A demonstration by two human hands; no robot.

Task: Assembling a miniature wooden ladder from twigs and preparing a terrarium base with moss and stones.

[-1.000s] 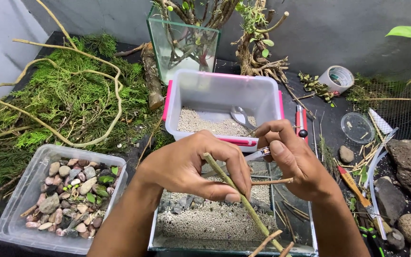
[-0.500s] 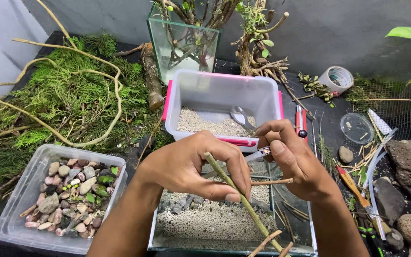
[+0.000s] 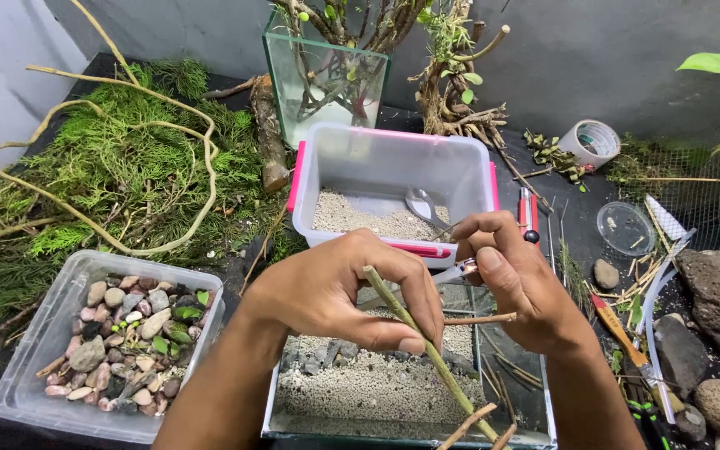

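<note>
Black tabletop against a grey wall, cluttered with planting gear. Left hand (image 3: 339, 292) is clamped on a green stick (image 3: 427, 346), thumb and fingers pinching it where a thin brown twig (image 3: 481, 318) crosses. Right hand (image 3: 514, 279) is closed around a small metal tool (image 3: 460, 271), its tip right at that crossing — cannot tell what kind of tool, or whether it touches the wood. Both hands hover together over a low glass tank (image 3: 410, 392) floored with pale gravel; the stick runs down toward the tank's near edge.

My read: the joint is being fixed, so keep the left pinch tight just beside the crossing, brace the right wrist, and work the tool in small moves — the twig looks thin enough to snap.

Further out: a pink-rimmed tub (image 3: 393, 187) of grit with a spoon (image 3: 422, 204) just behind the hands, a clear box of pebbles (image 3: 114, 337) to the left, green moss (image 3: 118, 167) and a tape roll (image 3: 591, 143) at the back.
</note>
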